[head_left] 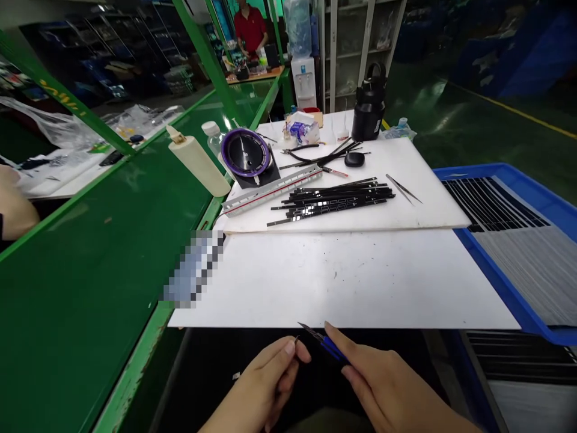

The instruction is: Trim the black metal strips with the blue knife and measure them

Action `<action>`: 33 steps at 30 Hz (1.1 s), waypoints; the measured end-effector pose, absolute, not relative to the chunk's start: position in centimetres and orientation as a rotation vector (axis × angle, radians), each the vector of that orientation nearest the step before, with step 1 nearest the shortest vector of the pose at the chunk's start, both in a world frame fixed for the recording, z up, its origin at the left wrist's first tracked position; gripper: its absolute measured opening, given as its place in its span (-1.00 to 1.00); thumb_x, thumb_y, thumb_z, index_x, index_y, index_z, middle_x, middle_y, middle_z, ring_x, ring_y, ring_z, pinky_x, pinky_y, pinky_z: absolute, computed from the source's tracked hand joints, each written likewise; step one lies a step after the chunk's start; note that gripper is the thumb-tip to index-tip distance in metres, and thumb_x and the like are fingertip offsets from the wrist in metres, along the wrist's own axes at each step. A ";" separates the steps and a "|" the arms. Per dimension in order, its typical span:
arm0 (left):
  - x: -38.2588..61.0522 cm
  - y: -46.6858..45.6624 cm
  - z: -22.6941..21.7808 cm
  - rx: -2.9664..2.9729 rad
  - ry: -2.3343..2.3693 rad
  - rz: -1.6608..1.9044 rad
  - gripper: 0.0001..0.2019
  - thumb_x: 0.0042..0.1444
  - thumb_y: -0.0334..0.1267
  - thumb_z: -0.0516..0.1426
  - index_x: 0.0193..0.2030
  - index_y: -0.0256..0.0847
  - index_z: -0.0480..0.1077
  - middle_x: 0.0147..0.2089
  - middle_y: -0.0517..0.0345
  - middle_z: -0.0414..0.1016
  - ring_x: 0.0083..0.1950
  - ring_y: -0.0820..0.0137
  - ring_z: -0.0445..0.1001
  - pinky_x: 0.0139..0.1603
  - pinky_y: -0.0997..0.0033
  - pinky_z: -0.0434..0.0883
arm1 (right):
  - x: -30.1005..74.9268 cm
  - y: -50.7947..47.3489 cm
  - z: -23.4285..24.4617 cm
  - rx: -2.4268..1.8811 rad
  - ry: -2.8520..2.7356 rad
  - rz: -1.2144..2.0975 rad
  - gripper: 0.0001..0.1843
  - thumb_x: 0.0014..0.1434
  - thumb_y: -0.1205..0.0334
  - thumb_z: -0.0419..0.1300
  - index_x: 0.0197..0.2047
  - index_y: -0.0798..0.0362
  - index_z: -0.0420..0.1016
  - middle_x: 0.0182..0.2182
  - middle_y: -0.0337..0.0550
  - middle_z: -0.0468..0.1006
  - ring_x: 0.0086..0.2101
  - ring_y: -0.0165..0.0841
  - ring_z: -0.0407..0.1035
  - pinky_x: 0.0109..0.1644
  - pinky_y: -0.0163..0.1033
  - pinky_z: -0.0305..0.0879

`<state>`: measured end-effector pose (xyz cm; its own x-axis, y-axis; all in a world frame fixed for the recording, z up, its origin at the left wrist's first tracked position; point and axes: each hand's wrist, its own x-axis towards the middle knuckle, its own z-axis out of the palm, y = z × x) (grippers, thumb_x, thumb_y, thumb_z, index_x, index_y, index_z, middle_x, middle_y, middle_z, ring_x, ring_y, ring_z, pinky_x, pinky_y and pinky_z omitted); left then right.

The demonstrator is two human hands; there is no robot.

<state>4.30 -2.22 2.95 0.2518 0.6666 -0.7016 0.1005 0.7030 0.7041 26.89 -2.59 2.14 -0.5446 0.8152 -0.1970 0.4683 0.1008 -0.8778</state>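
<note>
Past the front edge of the white table, my right hand (383, 373) grips a pair of blue-handled snips (331, 347), whose pointed metal tip aims up and to the left. My left hand (274, 373) is closed in a pinch just left of that tip. A tiny dark piece (296, 339) shows between its thumb and forefinger, too small to name. Farther off, a pile of thin black strips (338, 197) lies on a white foam board (424, 213). Metal tweezers (404, 188) rest to the right of the pile.
A ruler-like bar (273, 190), black-handled pliers (300, 149), a purple-rimmed round object (246, 153), a cream bottle (201, 165) and a black flask (368, 111) stand or lie farther back. Blue trays (509, 174) flank the right side; a green frame (135, 355) borders the left.
</note>
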 end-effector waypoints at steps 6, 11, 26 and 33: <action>4.5 -1.7 2.2 0.577 1.276 0.470 -0.69 0.24 0.00 0.01 -0.37 -0.19 0.23 -0.54 0.30 0.10 -0.60 0.57 -0.11 -0.69 0.61 -0.06 | 26.5 -3.1 2.1 -1.382 -2.175 1.321 -0.34 0.30 0.41 -0.13 0.44 -0.07 -0.01 -0.05 -0.05 0.50 -0.27 -0.27 0.44 -0.15 -0.16 0.33; 4.5 -0.8 2.3 0.473 1.266 0.433 -0.72 0.22 -0.02 0.03 -0.37 -0.19 0.22 -0.55 0.36 -0.01 -0.59 0.59 -0.22 -0.68 0.63 -0.20 | 26.2 -2.5 2.0 -1.410 -2.342 1.236 -0.29 0.32 0.40 -0.10 0.45 -0.27 -0.14 -0.27 -0.19 0.48 -0.34 -0.28 0.41 -0.27 -0.20 0.24; 5.5 0.0 1.9 0.491 1.278 0.420 -0.67 0.21 0.02 0.02 -0.43 -0.17 0.16 -0.58 0.37 -0.01 -0.63 0.58 -0.16 -0.70 0.62 -0.07 | 26.4 -1.6 1.8 -1.376 -2.464 1.091 -0.24 0.26 0.42 -0.05 0.46 -0.22 -0.14 -0.27 -0.19 0.53 -0.33 -0.28 0.42 -0.35 -0.23 0.09; 5.6 0.1 2.0 0.494 1.298 0.419 -0.65 0.22 0.03 0.02 -0.44 -0.18 0.15 -0.58 0.37 0.01 -0.63 0.59 -0.16 -0.70 0.62 -0.06 | 26.3 -1.3 2.0 -1.384 -2.545 0.977 -0.23 0.24 0.41 -0.04 0.45 -0.22 -0.12 -0.37 -0.22 0.49 -0.48 -0.33 0.33 -0.48 -0.23 -0.09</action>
